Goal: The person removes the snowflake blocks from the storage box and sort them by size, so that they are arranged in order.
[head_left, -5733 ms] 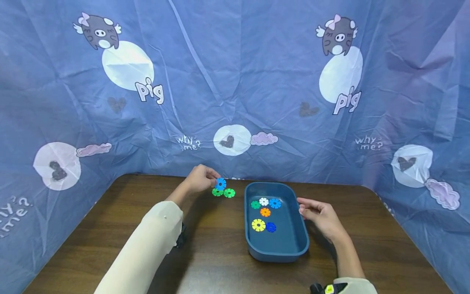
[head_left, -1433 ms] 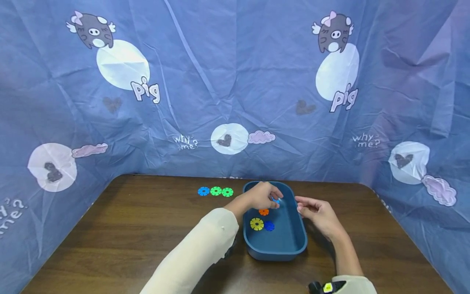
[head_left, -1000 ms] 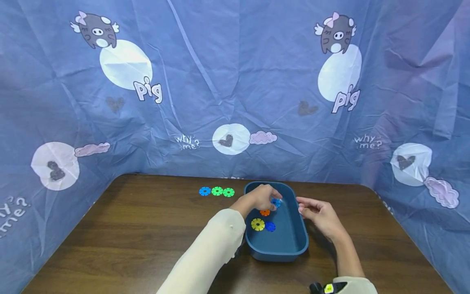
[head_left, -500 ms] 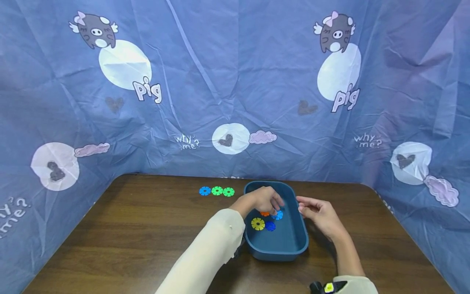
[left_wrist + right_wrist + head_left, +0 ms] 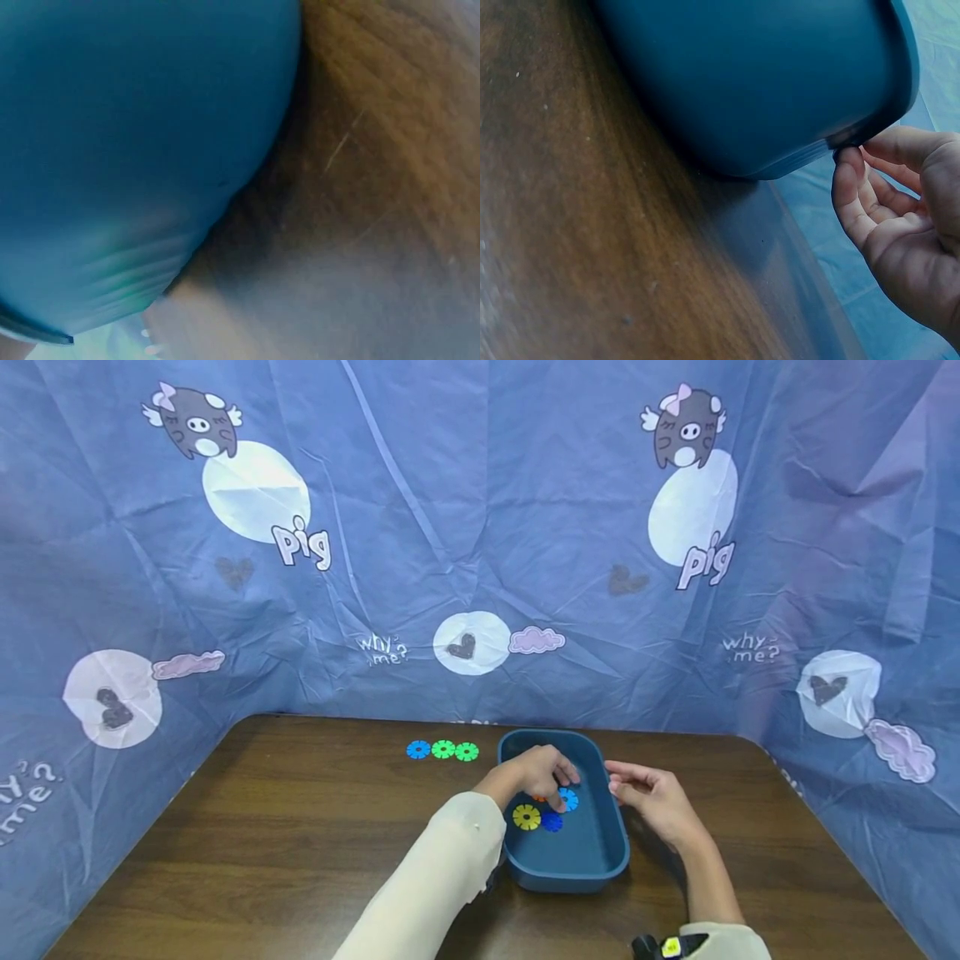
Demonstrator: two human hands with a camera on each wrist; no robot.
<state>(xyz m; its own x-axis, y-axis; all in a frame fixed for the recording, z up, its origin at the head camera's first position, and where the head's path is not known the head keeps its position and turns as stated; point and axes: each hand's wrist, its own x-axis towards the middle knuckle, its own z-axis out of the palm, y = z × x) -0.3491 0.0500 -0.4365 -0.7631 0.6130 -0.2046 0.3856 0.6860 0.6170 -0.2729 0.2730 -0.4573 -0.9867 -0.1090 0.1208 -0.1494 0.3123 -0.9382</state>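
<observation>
On wood [image 5: 300,843], the tray's [image 5: 592,843] light-blue disc [image 5: 573,799] has shifted, left hand [image 5: 542,768] relaxed, right hand [image 5: 657,802] pinching rim [image 5: 570,874].

Head cam: from above, looks fwd + down, farthest of 3; curtain [image 5: 480,560] at 12 o'clock, table [image 5: 300,818] at 6. L wrist cam: v. close, faces tray [image 5: 570,881] outer wall at 10, table at 3. R wrist cam: close too, tray wall at 12, R hand [image 5: 907,217] at 4. Shared: tray, all 3; R hand, head + R wrist.
</observation>
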